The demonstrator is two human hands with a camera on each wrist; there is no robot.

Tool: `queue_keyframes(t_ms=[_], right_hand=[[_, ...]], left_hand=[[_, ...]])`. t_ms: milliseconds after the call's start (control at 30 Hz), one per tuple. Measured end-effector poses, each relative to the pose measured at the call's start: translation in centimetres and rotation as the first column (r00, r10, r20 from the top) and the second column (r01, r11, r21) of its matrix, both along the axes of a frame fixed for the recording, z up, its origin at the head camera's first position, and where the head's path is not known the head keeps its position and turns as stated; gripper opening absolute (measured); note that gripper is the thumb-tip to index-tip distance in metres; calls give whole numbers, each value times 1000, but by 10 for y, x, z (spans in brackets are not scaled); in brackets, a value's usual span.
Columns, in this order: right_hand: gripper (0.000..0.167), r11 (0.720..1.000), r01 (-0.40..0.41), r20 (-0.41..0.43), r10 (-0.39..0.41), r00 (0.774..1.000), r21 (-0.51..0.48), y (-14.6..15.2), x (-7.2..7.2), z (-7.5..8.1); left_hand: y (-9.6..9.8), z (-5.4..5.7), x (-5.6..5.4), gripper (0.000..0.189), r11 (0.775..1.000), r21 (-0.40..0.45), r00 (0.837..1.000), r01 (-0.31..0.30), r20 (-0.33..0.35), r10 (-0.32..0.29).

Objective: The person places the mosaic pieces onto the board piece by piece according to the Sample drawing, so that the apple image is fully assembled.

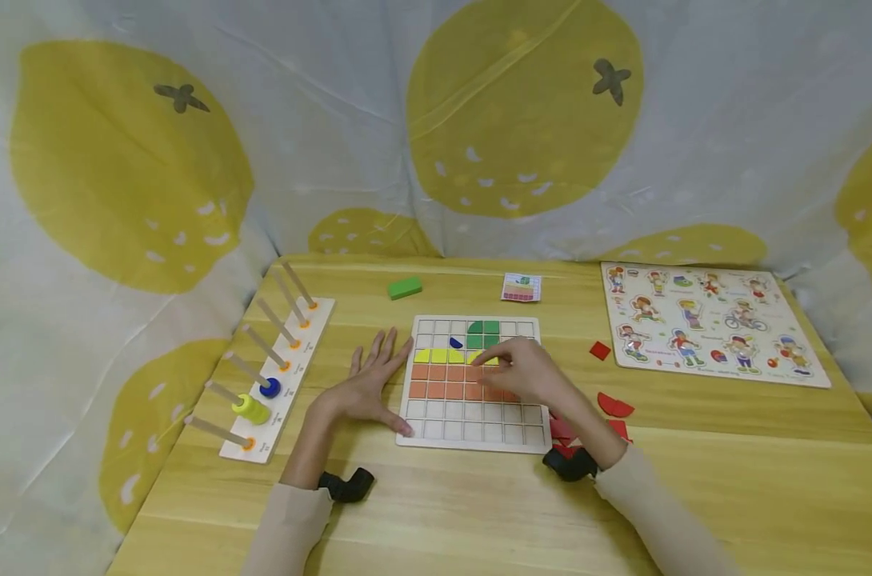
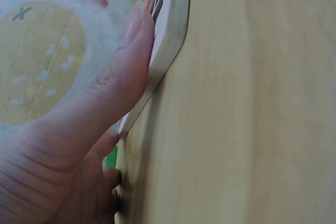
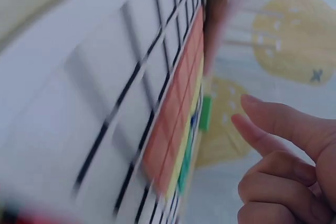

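Note:
A white gridded board (image 1: 443, 433) lies on the table, with orange squares (image 1: 436, 381), yellow pieces (image 1: 439, 355) and green pieces (image 1: 483, 339) filling some cells. A small dark blue half-round piece (image 1: 456, 343) sits just above the yellow row. My left hand (image 1: 370, 389) spreads its fingers along the board's left edge, its thumb (image 2: 137, 38) at the near left corner. Over the board's right half hovers my right hand (image 1: 524, 370). Its thumb and index finger stand apart with nothing between them, and the other fingers (image 3: 278, 182) are loosely bent.
Red pieces (image 1: 614, 406) lie right of the board, some partly behind the right wrist. A peg stand (image 1: 259, 450) with yellow rings (image 1: 252, 409) and a blue ring (image 1: 269, 388) stands left. Farther back are a green block (image 1: 405, 289), a pattern card (image 1: 521, 288) and a picture puzzle (image 1: 810, 374).

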State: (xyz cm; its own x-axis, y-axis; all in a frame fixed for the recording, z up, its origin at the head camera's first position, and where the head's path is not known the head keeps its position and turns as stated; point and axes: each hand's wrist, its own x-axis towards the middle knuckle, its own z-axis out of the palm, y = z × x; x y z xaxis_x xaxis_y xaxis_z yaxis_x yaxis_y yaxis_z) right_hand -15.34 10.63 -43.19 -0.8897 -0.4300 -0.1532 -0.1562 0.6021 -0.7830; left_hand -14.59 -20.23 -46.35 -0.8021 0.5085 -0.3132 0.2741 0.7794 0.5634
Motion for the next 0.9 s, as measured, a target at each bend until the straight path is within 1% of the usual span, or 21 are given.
queue_keyframes(t_ms=[67, 200, 300, 400, 500, 633, 733, 900], right_hand=[[22, 999, 26, -1, -26, 1000, 21, 26, 2, 1], [25, 996, 75, -6, -75, 997, 45, 78, 6, -1], [28, 990, 124, -34, -122, 992, 69, 111, 5, -6], [34, 980, 176, -57, -171, 984, 98, 138, -1, -10], [43, 967, 218, -48, -214, 976, 130, 152, -6, -15], [47, 944, 279, -50, -274, 960, 176, 159, -11, -19], [39, 937, 300, -72, -292, 954, 179, 158, -11, -21], [29, 936, 307, -79, -298, 951, 171, 154, -11, -22]], left_hand=[[-1, -1, 1, 144, 1000, -3, 1000, -4, -4, 4], [-1, -1, 1, 144, 1000, 9, 1000, -3, -5, 3], [0, 0, 1, 144, 1000, 18, 1000, -2, -4, 2], [2, 0, 0, 144, 1000, 18, 1000, -1, -6, 1], [1, -1, 1, 144, 1000, 8, 1000, 2, -9, -2], [2, 0, 1, 144, 1000, 3, 1000, 4, -18, -4], [2, 1, 1, 144, 1000, 8, 1000, 1, -22, -1], [1, 1, 2, 143, 1000, 18, 1000, 6, -24, -6]])
